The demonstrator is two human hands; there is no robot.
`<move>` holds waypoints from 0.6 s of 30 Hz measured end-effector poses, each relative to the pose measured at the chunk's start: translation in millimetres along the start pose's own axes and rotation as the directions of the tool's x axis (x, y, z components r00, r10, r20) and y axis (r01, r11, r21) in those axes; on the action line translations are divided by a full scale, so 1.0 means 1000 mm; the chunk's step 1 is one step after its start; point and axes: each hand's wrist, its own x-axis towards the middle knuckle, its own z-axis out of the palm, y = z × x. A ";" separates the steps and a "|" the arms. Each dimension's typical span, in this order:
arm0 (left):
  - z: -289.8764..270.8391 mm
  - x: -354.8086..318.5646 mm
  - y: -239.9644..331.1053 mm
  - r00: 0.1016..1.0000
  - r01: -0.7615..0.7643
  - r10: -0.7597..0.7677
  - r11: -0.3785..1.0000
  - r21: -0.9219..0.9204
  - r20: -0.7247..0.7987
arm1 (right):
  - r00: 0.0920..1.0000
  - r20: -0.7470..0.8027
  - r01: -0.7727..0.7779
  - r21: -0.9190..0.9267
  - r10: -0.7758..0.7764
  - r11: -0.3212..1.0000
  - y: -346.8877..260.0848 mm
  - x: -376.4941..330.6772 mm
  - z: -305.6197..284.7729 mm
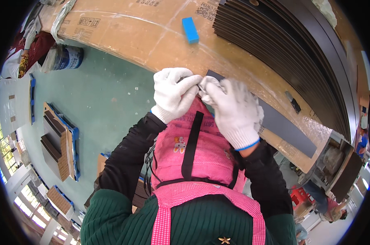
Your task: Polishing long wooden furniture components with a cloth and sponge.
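Both my hands wear white knit gloves and meet at the near edge of a cardboard-covered table. Thumb and fingers of my left hand are pinched together at the tips of the right; what lies between them is too small to make out. My right hand, slightly blurred, is closed on a crumpled whitish cloth. Under and beyond the right hand, a long dark grey panel lies along the table edge; my hand covers part of it.
A blue block lies on the cardboard. Dark panels are stacked at far right, with a small dark tool nearby. Leftward stand a bucket and a loaded pallet. Other people are at far left and lower right.
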 end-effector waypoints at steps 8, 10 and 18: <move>-0.027 0.010 -0.038 0.992 -0.091 0.099 0.991 -0.099 0.081 | 0.989 -0.142 -0.048 -0.099 0.034 0.994 0.028 -0.020 -0.014; -0.025 0.008 -0.039 0.994 -0.076 0.084 0.992 -0.102 0.074 | 0.979 -0.182 -0.106 -0.064 0.093 0.992 0.024 -0.023 -0.007; -0.033 -0.010 -0.046 0.996 0.061 -0.047 0.980 -0.188 0.075 | 0.975 -0.222 -0.001 0.091 0.022 0.996 0.001 -0.022 0.037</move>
